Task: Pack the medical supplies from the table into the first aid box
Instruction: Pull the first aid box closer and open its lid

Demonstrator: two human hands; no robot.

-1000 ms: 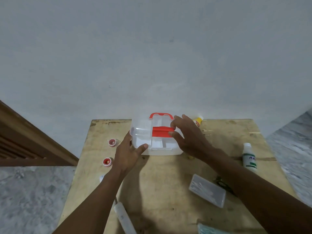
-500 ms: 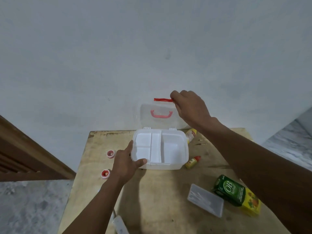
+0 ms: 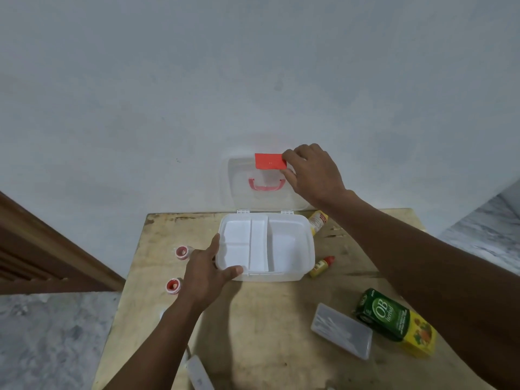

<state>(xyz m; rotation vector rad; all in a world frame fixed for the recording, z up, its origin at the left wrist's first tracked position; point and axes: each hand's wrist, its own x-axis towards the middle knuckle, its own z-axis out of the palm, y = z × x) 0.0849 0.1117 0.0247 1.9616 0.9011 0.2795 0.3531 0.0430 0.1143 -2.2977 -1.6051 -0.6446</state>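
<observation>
The white first aid box (image 3: 289, 249) stands open at the table's far side, its divided tray showing nothing inside. Its clear lid (image 3: 239, 187) leans back against the wall, with a red latch (image 3: 269, 161) and a red handle (image 3: 266, 184). My right hand (image 3: 312, 173) pinches the lid's top edge beside the latch. My left hand (image 3: 206, 270) grips the box's front left corner. Around the box lie a yellow bottle (image 3: 318, 221), a small yellow dropper with a red cap (image 3: 321, 267), a green and yellow carton (image 3: 394, 322) and a clear case of swabs (image 3: 342, 330).
Two small red-capped pots (image 3: 182, 252) (image 3: 173, 285) sit on the wooden table (image 3: 267, 319) left of the box. A white tube (image 3: 198, 374) lies at the near edge. The grey wall rises right behind the table. A wooden rail runs at the left.
The lid went from closed to fully open, lifted back by my right hand. The head tilted, bringing the green carton and dropper into view. My left hand has kept its hold on the box.
</observation>
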